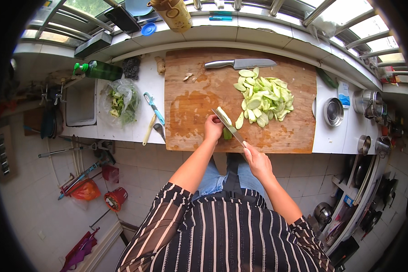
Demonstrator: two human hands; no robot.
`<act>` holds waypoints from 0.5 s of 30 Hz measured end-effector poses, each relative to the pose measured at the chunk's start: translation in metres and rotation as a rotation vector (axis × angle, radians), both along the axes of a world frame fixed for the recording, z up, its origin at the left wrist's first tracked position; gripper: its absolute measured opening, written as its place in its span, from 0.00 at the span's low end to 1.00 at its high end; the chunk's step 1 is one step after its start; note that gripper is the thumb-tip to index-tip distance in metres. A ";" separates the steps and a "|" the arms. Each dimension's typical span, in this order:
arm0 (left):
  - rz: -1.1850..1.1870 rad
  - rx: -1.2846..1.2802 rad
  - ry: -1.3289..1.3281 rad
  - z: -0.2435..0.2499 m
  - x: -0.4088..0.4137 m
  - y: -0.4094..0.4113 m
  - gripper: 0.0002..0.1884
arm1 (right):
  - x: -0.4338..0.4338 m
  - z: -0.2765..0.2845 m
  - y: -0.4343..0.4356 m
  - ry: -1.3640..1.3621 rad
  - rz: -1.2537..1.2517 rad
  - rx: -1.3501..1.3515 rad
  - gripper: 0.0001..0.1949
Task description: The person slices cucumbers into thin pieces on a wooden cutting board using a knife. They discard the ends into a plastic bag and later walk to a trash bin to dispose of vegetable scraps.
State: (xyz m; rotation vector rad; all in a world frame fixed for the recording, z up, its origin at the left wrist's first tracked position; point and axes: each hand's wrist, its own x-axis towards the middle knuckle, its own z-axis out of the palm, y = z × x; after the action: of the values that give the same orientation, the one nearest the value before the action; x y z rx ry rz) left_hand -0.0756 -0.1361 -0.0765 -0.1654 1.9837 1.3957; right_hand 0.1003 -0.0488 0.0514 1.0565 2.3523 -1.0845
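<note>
My right hand (258, 161) grips a kitchen knife (233, 132), its blade slanting away to the left across the board. Beside the blade, the fingers of my left hand (213, 129) are curled against a piece of green vegetable (227, 134), partly hidden by the knife and hand. A pale cut slice (224, 116) lies along the blade's far side, and another single slice (239, 120) rests just right of it. A heap of pale green slices (266, 97) covers the right part of the wooden cutting board (190, 132). A second knife (241, 64) lies behind it.
Garlic cloves (187, 77) sit at the board's back left. Left of the board are a blue peeler (153, 107), a spoon (159, 131), a plastic bag of peelings (120, 102) and a green bottle (103, 70). Metal bowls (333, 112) and a pot (367, 102) stand right.
</note>
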 end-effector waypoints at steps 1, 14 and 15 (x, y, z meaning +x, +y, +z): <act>-0.013 -0.024 0.010 0.003 0.001 0.003 0.19 | 0.000 -0.013 -0.001 0.014 -0.008 0.033 0.20; 0.041 0.088 -0.041 -0.015 -0.001 -0.012 0.14 | 0.002 0.012 -0.003 -0.050 -0.014 -0.071 0.20; 0.031 0.051 -0.036 -0.008 -0.001 -0.009 0.14 | 0.000 0.006 -0.003 -0.036 -0.004 -0.036 0.20</act>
State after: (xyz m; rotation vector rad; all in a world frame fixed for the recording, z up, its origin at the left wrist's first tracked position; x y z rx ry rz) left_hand -0.0764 -0.1447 -0.0841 -0.1978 1.9217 1.4521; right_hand 0.1004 -0.0520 0.0570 1.0594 2.2948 -1.0964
